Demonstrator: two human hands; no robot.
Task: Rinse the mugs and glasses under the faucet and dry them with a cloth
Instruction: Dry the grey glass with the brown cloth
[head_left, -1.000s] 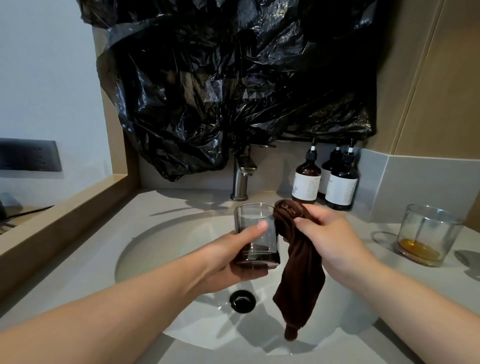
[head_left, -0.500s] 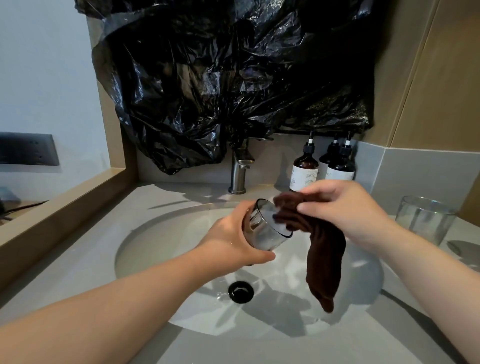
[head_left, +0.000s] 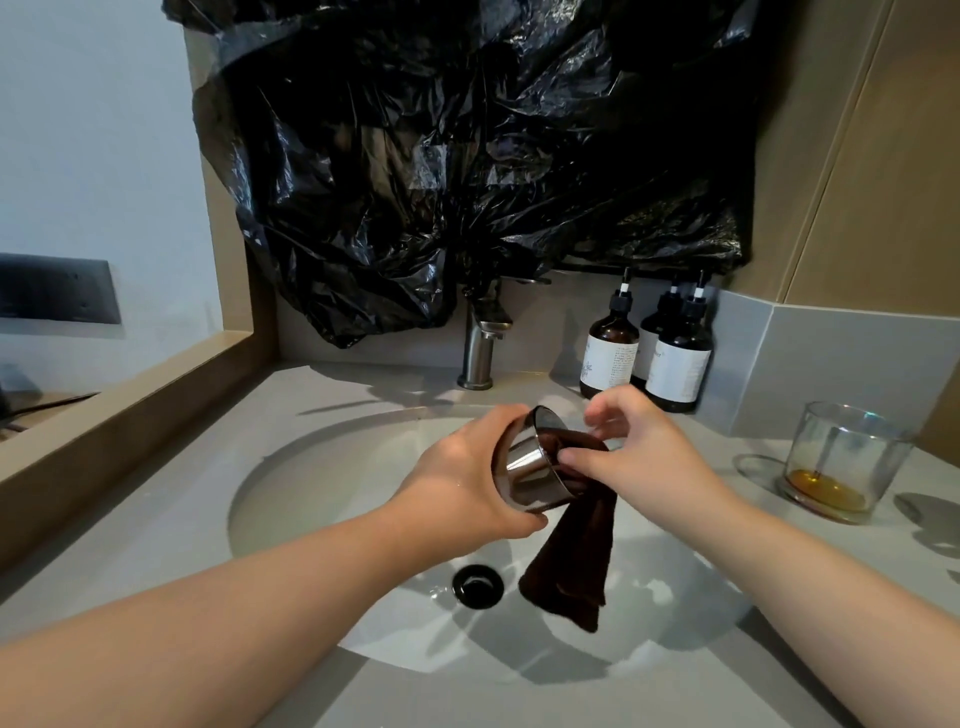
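The glass (head_left: 530, 467) is being held tipped sideways over the sink (head_left: 337, 493), mouth facing right so the cloth (head_left: 571, 571) can get inside. The left hand (head_left: 462, 478) is gripping its base with its fingers wrapped round. The right hand (head_left: 639, 457) is pinching the cloth into the mouth, probably to dry it, with the tail dangling. A second glass (head_left: 841, 457) with amber dregs is waiting on the tabletop (head_left: 156, 545).

Faucet (head_left: 479, 353) top hidden behind black bag (head_left: 467, 156); bottle labels (head_left: 675, 371) unreadable.

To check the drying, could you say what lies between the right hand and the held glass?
The brown cloth, stuffed into the glass, in the head view.
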